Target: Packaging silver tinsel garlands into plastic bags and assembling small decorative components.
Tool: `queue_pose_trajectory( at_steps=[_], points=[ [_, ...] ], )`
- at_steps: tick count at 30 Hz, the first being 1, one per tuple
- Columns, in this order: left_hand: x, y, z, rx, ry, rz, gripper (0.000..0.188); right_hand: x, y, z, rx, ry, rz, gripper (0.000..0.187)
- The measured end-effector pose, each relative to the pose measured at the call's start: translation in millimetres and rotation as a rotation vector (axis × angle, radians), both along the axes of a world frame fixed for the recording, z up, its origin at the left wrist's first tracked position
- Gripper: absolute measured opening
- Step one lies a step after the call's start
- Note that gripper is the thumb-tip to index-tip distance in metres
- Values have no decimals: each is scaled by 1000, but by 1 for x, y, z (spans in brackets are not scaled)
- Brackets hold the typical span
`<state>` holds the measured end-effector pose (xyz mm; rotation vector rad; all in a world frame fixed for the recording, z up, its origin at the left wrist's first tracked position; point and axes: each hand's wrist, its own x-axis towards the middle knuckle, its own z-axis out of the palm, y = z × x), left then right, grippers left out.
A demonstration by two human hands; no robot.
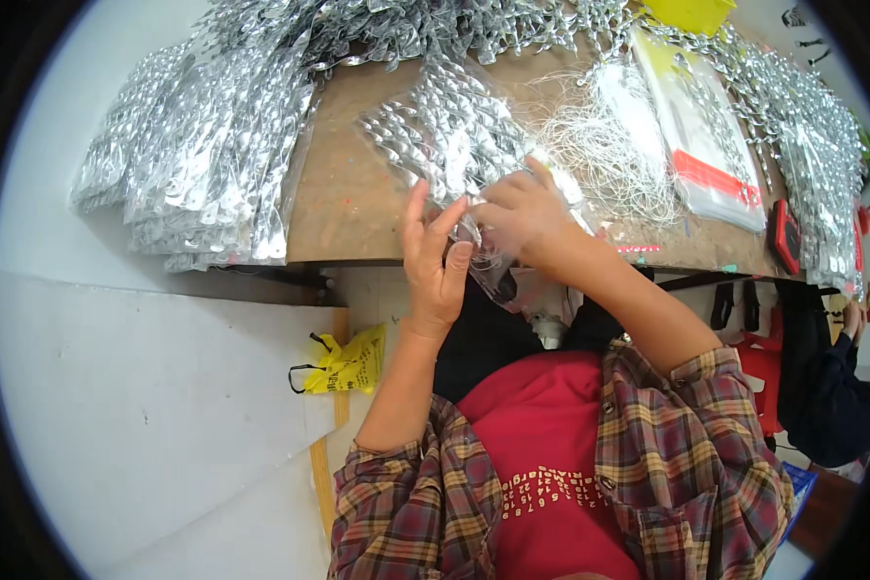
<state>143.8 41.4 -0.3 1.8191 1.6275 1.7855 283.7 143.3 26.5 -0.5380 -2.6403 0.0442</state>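
Mid-frame, blurry R hand (pixel 532 215) hides part of clear bag (pixel 494 277) w/ shiny silver twists (pixel 462 114); L hand (pixel 433 266) close; can't tell grips.

Downward head-worn fisheye view.

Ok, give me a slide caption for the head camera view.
Left hand and right hand at the near end of bagged silvery twisted strips, brown table beneath.

The twisted strips (pixel 454 111) look metallic and mirror-glossy, their clear sleeve (pixel 494 277) thin, shiny plastic. The surface (pixel 346 164) is matt and scuffed — wood or board. Smooth, glossy plastic makes the flat bags (pixel 698 145); the yellow bag (pixel 356 362) is crinkled plastic. The plaid shirt (pixel 710 454) is matt cloth.
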Motion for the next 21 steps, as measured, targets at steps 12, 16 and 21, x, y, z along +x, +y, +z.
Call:
queue_pose_trajectory(
  at_steps=[12, 16, 21],
  points=[
    [16, 5, 5, -157, 141, 36, 45, 24, -3, 2, -102, 371, -99, 46],
    [16, 8, 6, -155, 172, 61, 44, 25, -7, 1, -106, 300, -103, 49],
    [12, 15, 3, -94, 361, 99, 48, 29, 1, -3, 4, 246, -237, 47]
  ],
)
